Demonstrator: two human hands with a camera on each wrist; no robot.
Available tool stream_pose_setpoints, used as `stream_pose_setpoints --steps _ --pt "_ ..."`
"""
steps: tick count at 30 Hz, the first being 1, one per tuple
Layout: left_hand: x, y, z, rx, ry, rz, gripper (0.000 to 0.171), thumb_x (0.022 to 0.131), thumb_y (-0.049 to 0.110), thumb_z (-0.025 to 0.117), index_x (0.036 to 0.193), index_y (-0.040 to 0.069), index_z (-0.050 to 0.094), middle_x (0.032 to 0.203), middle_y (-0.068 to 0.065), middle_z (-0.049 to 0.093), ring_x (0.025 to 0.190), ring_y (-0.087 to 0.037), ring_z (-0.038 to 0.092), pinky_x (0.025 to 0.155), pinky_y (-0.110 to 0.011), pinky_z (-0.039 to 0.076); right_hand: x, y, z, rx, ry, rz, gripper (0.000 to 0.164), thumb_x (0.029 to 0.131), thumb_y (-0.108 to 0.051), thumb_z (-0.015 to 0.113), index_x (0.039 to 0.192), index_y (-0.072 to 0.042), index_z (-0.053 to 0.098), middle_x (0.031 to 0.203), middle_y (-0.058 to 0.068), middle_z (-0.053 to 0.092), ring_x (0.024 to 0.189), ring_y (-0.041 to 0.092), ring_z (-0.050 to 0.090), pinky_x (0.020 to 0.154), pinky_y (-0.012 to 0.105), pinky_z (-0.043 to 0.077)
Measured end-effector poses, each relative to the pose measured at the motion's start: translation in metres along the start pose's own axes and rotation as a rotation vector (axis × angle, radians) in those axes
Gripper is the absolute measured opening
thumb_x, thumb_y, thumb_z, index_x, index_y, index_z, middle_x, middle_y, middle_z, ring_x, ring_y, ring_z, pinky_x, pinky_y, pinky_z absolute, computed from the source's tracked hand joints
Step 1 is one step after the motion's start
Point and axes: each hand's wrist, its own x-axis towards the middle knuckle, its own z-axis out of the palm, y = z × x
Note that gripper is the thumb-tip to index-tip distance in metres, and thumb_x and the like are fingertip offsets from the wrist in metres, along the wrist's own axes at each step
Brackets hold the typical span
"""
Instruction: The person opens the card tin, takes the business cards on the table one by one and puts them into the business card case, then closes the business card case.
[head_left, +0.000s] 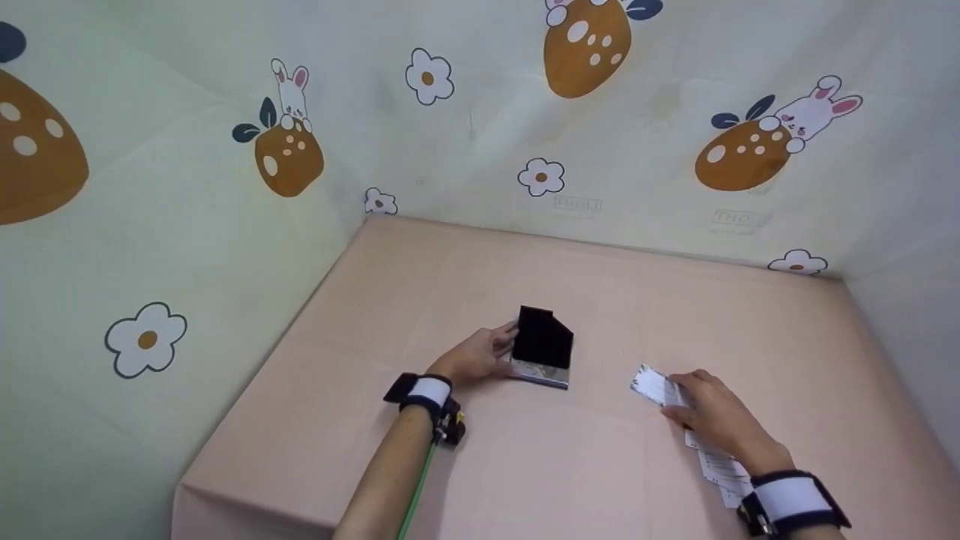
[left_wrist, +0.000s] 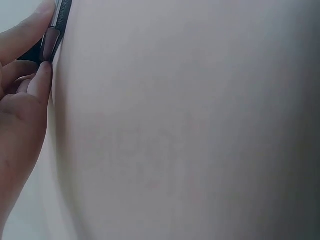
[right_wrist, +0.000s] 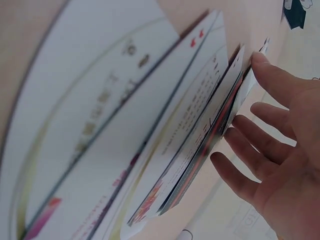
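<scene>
My left hand (head_left: 476,356) grips the left side of an open card case (head_left: 541,341), with a black lid and a silvery lower part. In the left wrist view, the thumb and fingers pinch the dark case (left_wrist: 52,40) by its edge. Over to the right, my right hand (head_left: 724,420) holds a white printed card (head_left: 651,385) between thumb and fingers, low over the table. Behind it, beneath the palm and wrist, stretches a row of overlapping printed cards (head_left: 724,471). The right wrist view shows these cards (right_wrist: 175,115) close up, some with red and purple print.
A pinkish cloth covers the table (head_left: 435,277). Walls hung with a patterned sheet (head_left: 480,142) of rabbits and flowers rise at the left, back and right. Each wrist wears a strapped camera, and a green cable (head_left: 417,491) runs along the left forearm.
</scene>
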Motion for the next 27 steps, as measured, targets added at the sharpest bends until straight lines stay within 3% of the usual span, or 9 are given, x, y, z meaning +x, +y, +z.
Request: stream_pose_setpoints --steps 10,14,20,27 --pt "0.001 -0.004 0.002 -0.023 0.002 0.023 0.081 0.085 0.001 0.075 0.154 0.003 0.032 0.167 -0.005 0.021 0.150 -0.023 0.033 0.117 -0.028 0.038 0.004 0.003 0.000 0.021 -0.022 0.024 0.061 0.087 -0.020 0.077 0.136 0.008 0.054 0.124 0.028 0.061 0.108 0.039 0.064 0.094 0.057 0.055" --pt "0.001 -0.004 0.003 -0.052 -0.004 0.040 0.078 0.086 -0.001 0.074 0.152 -0.002 0.033 0.168 -0.008 0.018 0.151 -0.026 0.031 0.120 -0.031 0.034 0.006 0.004 -0.001 0.072 -0.041 0.038 0.068 0.085 -0.017 0.078 0.139 0.010 0.048 0.116 0.024 0.065 0.098 0.030 0.063 0.084 0.046 0.057" --pt "0.001 -0.004 0.002 -0.042 -0.010 0.047 0.076 0.086 -0.001 0.074 0.151 -0.002 0.035 0.168 -0.006 0.018 0.152 -0.025 0.030 0.122 -0.031 0.031 0.011 0.002 -0.004 0.116 -0.086 0.085 0.076 0.084 -0.016 0.079 0.144 0.011 0.041 0.122 0.029 0.059 0.100 0.032 0.060 0.086 0.044 0.056" --pt "0.002 -0.005 0.002 -0.021 -0.011 0.031 0.078 0.086 -0.001 0.074 0.153 0.000 0.033 0.168 -0.006 0.018 0.152 -0.025 0.030 0.120 -0.030 0.033 0.013 0.000 -0.005 0.124 -0.098 0.106 0.073 0.082 -0.017 0.080 0.140 0.010 0.045 0.124 0.030 0.060 0.099 0.032 0.061 0.082 0.041 0.055"
